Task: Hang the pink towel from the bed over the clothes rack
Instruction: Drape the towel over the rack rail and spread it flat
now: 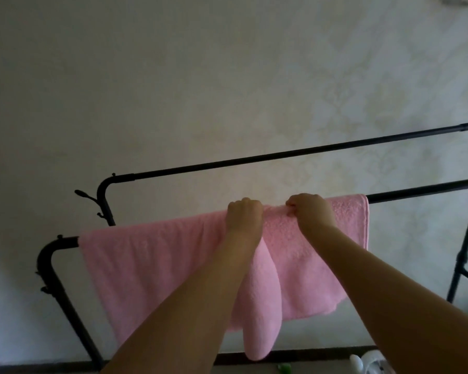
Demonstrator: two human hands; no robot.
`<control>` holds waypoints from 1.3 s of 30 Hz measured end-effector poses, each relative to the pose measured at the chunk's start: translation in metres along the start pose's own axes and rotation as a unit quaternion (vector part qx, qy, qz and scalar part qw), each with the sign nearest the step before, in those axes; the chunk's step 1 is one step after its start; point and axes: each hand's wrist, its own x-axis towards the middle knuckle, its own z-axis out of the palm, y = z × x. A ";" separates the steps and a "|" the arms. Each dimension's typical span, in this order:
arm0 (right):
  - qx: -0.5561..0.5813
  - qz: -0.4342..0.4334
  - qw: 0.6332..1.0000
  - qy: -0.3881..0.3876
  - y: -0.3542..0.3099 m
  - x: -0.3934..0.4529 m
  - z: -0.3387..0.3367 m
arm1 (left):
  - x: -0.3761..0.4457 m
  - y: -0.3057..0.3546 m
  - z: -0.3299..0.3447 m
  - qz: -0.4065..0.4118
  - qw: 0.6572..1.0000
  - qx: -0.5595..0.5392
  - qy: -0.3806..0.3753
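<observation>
Pink terry towel [152, 265] drapes over the black metal clothes rack's near rail [422, 190], left hand [244, 217] and right hand [310, 213] pinching its bunched top fold at twelve o'clock, seemingly to spread it flat.

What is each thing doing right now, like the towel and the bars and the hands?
pink towel: draped over the near bar, bunched in a hanging fold in the middle.
near bar: carries the towel, bare at its right end.
far bar: bare, nothing hanging on it.
left hand: closed on the towel's top edge at the bar.
right hand: closed, pinching the towel's top edge beside the left hand.
</observation>
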 end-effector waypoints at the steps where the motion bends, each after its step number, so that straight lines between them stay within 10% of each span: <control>1: 0.000 0.008 1.000 0.004 0.003 0.000 -0.002 | -0.002 -0.012 -0.004 -0.008 1.000 0.006 -0.009; 20: -0.069 -0.079 0.994 -0.017 -0.126 -0.007 0.036 | -0.041 -0.101 -0.002 -0.005 0.997 -0.066 0.049; 39: -0.118 0.027 0.992 0.042 0.014 0.020 -0.014 | -0.013 -0.084 -0.013 -0.070 0.996 0.048 -0.003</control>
